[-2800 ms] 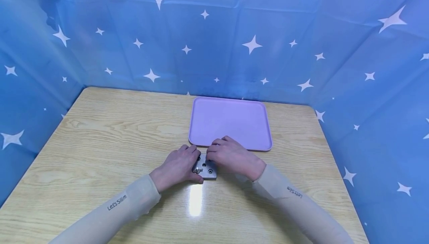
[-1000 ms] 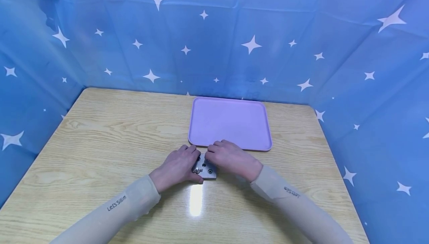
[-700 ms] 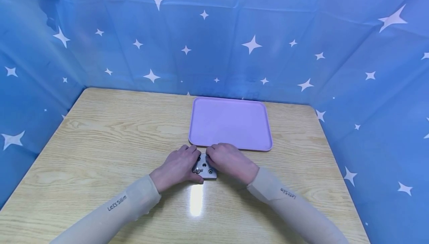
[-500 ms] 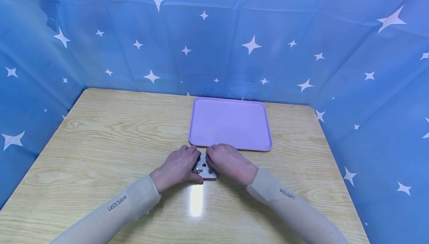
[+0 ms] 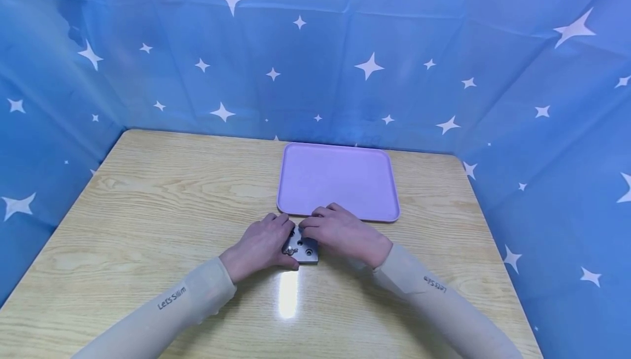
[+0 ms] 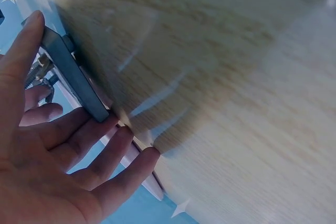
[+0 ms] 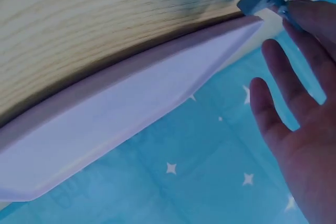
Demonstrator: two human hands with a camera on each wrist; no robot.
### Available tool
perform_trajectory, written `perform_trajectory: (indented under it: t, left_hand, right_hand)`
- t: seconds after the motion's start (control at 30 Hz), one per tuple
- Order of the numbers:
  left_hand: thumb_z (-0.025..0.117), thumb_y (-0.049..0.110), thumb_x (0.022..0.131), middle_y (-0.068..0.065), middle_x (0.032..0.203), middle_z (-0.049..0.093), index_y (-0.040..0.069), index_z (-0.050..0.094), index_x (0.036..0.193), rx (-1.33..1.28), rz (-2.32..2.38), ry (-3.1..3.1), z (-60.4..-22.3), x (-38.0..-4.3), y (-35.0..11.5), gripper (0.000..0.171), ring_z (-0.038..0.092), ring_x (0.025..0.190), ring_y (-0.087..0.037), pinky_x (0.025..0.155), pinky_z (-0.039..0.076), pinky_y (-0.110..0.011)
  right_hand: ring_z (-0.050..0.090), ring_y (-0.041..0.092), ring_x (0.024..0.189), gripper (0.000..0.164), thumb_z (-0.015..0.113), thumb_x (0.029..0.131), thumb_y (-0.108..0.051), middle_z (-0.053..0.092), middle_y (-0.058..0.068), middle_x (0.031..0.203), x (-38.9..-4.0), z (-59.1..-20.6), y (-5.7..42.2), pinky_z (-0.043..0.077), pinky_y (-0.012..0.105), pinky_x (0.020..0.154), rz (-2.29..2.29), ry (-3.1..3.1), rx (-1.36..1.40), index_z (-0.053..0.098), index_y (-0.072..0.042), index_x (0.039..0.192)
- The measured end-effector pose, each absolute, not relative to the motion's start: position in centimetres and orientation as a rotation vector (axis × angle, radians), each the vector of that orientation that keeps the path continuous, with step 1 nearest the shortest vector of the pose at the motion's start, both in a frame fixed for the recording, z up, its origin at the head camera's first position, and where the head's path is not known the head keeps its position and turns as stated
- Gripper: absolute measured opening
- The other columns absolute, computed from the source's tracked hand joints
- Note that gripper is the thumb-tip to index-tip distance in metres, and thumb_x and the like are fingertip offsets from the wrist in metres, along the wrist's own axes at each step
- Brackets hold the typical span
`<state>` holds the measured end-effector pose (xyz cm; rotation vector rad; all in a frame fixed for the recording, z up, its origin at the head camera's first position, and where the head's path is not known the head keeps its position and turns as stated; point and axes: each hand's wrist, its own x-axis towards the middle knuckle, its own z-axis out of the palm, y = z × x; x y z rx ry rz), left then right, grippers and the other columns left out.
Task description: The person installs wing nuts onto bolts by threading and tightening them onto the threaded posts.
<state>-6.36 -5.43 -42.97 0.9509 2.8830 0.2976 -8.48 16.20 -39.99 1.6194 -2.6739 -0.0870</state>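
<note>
A square grey metal plate (image 5: 305,257) with several round holes lies in front of the tray. On its near left corner sits a small metal wing nut (image 5: 291,250) with a threaded bolt. My left hand (image 5: 261,244) grips the plate's left side, thumb at the near edge and fingers at the far edge; the left wrist view shows the plate (image 6: 79,80) between them. Over the far right corner, my right hand (image 5: 345,235) pinches a small metal piece (image 7: 286,17) that looks like another wing nut, thumb and index finger on it, other fingers extended. The fingers hide most of it.
A shallow purple tray (image 5: 340,181) lies just behind the plate, close to both hands' fingertips. The wood-grain table (image 5: 197,183) extends around them. A blue curtain (image 5: 315,46) with white stars hangs behind and along both sides.
My right hand rolls inward with fingers curling, then turns back with fingers spread and knuckles raised, staying at the same corner. The left hand and plate keep their place.
</note>
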Motion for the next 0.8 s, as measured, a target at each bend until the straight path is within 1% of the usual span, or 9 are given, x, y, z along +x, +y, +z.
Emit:
perform_trajectory:
  t: [0.17, 0.3, 0.4, 0.57, 0.67, 0.8]
  left_hand:
    - [0.079, 0.067, 0.058, 0.002, 0.089, 0.050, 0.010, 0.059, 0.097, 0.957, 0.292, 2.884, -43.0, -6.4, -5.4, 0.072, 0.050, 0.080, -0.019, 0.056, 0.043, -0.031]
    - [0.079, 0.067, 0.058, 0.002, 0.089, 0.050, 0.011, 0.059, 0.096, 0.953, 0.292, 2.887, -43.0, -6.4, -5.4, 0.071, 0.050, 0.080, -0.019, 0.055, 0.043, -0.030]
    - [0.079, 0.067, 0.057, 0.002, 0.089, 0.050, 0.011, 0.059, 0.096, 0.945, 0.298, 2.881, -43.0, -6.4, -5.4, 0.071, 0.050, 0.080, -0.019, 0.054, 0.042, -0.030]
    - [0.080, 0.066, 0.057, 0.002, 0.088, 0.050, 0.011, 0.059, 0.096, 0.935, 0.303, 2.874, -42.9, -6.4, -5.3, 0.071, 0.049, 0.079, -0.019, 0.054, 0.041, -0.030]
    - [0.080, 0.066, 0.057, 0.003, 0.087, 0.049, 0.011, 0.059, 0.096, 0.934, 0.305, 2.875, -42.8, -6.4, -5.3, 0.070, 0.048, 0.078, -0.018, 0.053, 0.041, -0.029]
    - [0.080, 0.066, 0.057, 0.003, 0.087, 0.049, 0.011, 0.060, 0.096, 0.939, 0.305, 2.879, -42.8, -6.4, -5.4, 0.070, 0.049, 0.078, -0.018, 0.054, 0.041, -0.030]
  right_hand:
    - [0.054, 0.013, 0.098, 0.014, 0.065, 0.092, -0.020, 0.065, -0.010, 0.106, -8.6, -40.4, 15.7, 0.043, 0.034, 0.080, -0.094, -2.671, 1.555, 0.069, -0.023, 0.105]
    - [0.055, 0.015, 0.085, 0.006, 0.064, 0.093, -0.025, 0.064, -0.007, 0.091, -8.6, -40.8, 15.3, 0.043, 0.033, 0.073, -0.098, -2.665, 1.490, 0.069, -0.021, 0.095]
    - [0.053, 0.015, 0.075, 0.008, 0.063, 0.093, -0.024, 0.062, -0.006, 0.083, -8.5, -41.1, 15.0, 0.042, 0.032, 0.068, -0.095, -2.665, 1.436, 0.067, -0.019, 0.089]
    - [0.050, 0.015, 0.063, 0.014, 0.062, 0.093, -0.022, 0.061, -0.003, 0.074, -8.3, -41.6, 14.5, 0.041, 0.031, 0.060, -0.016, -2.668, 1.331, 0.065, -0.014, 0.082]
    - [0.049, 0.014, 0.058, 0.016, 0.062, 0.091, -0.021, 0.058, -0.003, 0.069, -8.2, -41.7, 14.2, 0.040, 0.029, 0.054, 0.037, -2.687, 1.263, 0.063, -0.013, 0.078]
    - [0.049, 0.013, 0.056, 0.016, 0.064, 0.089, -0.020, 0.056, -0.003, 0.066, -8.0, -41.9, 13.9, 0.039, 0.028, 0.052, 0.067, -2.727, 1.195, 0.061, -0.012, 0.075]
